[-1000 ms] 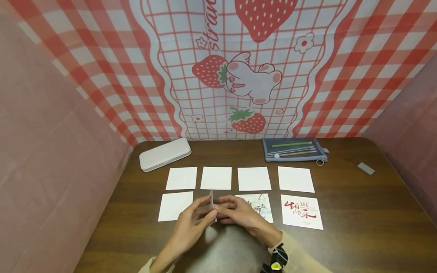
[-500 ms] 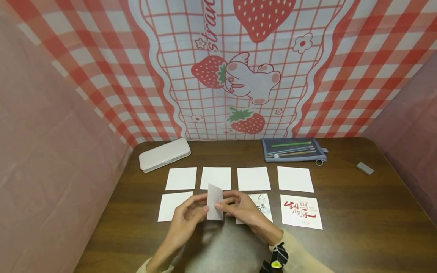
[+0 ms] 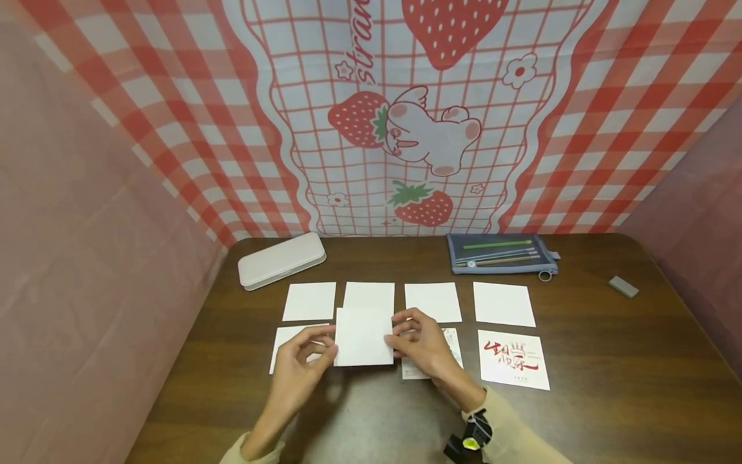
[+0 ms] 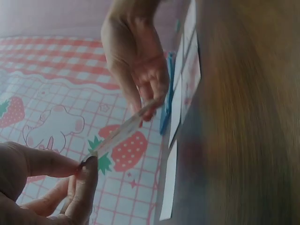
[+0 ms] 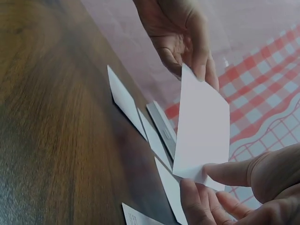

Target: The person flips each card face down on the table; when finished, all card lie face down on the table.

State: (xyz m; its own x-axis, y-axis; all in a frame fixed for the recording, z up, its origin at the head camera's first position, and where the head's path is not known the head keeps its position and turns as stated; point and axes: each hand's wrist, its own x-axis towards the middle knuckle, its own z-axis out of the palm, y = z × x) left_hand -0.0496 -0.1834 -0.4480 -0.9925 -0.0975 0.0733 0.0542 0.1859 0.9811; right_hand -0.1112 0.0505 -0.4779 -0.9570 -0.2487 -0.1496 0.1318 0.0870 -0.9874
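Observation:
Both hands hold one white card (image 3: 363, 336) blank side up, a little above the brown table (image 3: 608, 361). My left hand (image 3: 301, 364) pinches its left edge; my right hand (image 3: 420, 341) pinches its right edge. In the left wrist view the card (image 4: 123, 132) shows edge-on between the two hands. The right wrist view shows its blank face (image 5: 201, 129). Beneath and around lie two rows of cards: several blank ones (image 3: 503, 303) at the back, a blank one (image 3: 284, 341) front left, a partly hidden printed one (image 3: 449, 341), and a card with red calligraphy (image 3: 514, 358).
A white flat case (image 3: 281, 260) lies at the back left. A grey pencil pouch (image 3: 501, 252) with pens lies at the back right, a grey eraser (image 3: 623, 286) further right. Pink walls and a strawberry-print cloth enclose the table.
The card stood on edge between the hands a second ago. It has turned over to lie flat, blank side up, and the hands have moved apart to its edges.

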